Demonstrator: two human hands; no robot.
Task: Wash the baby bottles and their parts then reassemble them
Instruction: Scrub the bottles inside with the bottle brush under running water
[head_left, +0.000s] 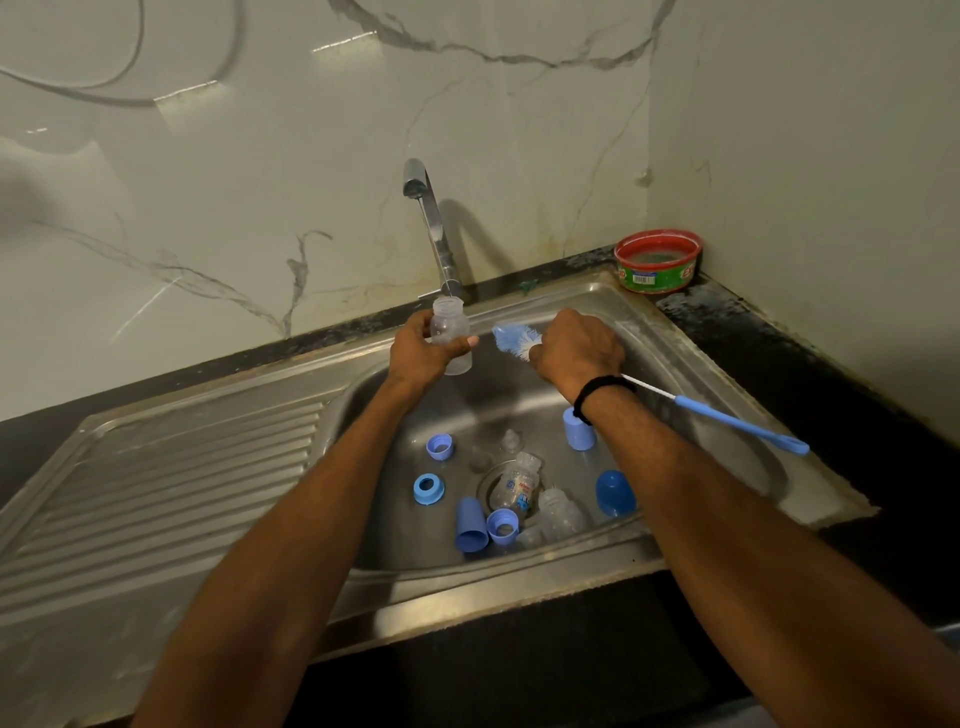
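1. The left hand (421, 353) wraps its fingers and thumb round a clear bottle (451, 332), held nearly upright over the sink (363, 493), mouth up, just below the tap (434, 228).
2. The right hand (576, 353) is fisted round the brush (511, 340) close behind the bristles. The long blue handle trails back past the wrist, toward the right rim.
3. The bristle tip points left at the bottle's side, just beside it and apart from it (lower than the mouth). So the brush lies almost across the bottle's long axis. My judgement: to get in, either the brush must rise and tip downward, or the bottle must lean its mouth toward the right hand.
4. Whether water is running is too faint to tell.
5. In the basin lie 2 more bottles (517, 486) by the drain, 3 blue rings (428, 488) and 3 blue caps (614, 492), so most of the washing looks undone.
6. A red tub (657, 260) sits in the back right corner.
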